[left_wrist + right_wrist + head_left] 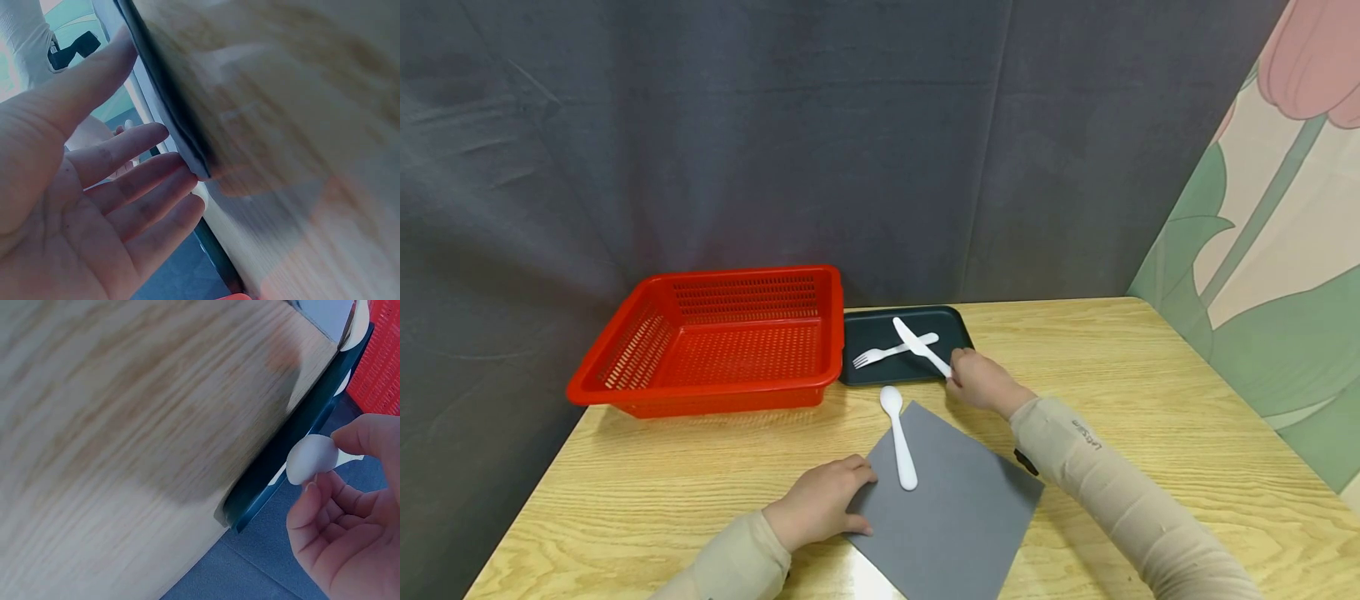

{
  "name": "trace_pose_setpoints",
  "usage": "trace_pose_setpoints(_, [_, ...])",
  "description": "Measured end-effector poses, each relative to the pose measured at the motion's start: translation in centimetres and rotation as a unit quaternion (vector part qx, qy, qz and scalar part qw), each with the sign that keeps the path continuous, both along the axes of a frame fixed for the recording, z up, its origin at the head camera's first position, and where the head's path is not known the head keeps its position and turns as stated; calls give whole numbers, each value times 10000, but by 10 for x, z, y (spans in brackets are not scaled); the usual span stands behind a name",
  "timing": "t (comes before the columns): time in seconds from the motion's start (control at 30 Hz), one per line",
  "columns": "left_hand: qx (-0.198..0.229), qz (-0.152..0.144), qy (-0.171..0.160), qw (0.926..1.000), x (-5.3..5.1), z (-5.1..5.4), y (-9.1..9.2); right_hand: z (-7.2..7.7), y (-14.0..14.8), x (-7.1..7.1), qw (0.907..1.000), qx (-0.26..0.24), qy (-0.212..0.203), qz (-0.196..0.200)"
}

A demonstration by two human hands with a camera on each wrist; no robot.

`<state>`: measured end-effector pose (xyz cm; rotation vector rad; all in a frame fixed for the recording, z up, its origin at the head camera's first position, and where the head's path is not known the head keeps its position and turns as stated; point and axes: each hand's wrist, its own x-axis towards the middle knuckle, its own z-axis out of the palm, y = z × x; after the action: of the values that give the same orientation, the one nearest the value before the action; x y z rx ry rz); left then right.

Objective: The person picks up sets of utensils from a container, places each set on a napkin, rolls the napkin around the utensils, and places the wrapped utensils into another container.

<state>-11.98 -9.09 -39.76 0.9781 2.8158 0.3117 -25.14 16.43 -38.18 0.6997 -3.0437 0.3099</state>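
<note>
My right hand (981, 382) pinches the handle end of a white plastic knife (917, 342) between thumb and fingers; in the right wrist view the handle's rounded end (311, 459) faces the camera. The blade points up and left over the dark green tray (955, 317), crossing above a white fork (887, 351) there. My left hand (823, 504) is at the left corner of a grey square mat (958, 508), fingers (153, 206) loosely extended and touching its edge. A white spoon (901, 442) lies on the mat, its bowl past the mat's upper edge.
A red perforated plastic basket (745, 354) stands at the back left, beside the tray. Wood-grained tabletop (1120, 358) extends to the right. A dark curtain (790, 150) hangs behind, and a flower-patterned cloth (1300, 250) hangs on the right.
</note>
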Motion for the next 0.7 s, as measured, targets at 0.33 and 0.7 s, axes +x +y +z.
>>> trace_pose_setpoints(0.33, [-10,10,-12,10000,0,1,0,0,-2,3,9982,-387,-403,-225])
trace_pose_setpoints(0.7, [-10,19,-1,10000,0,0,0,-2,-5,6,9967,-545,-524,-296])
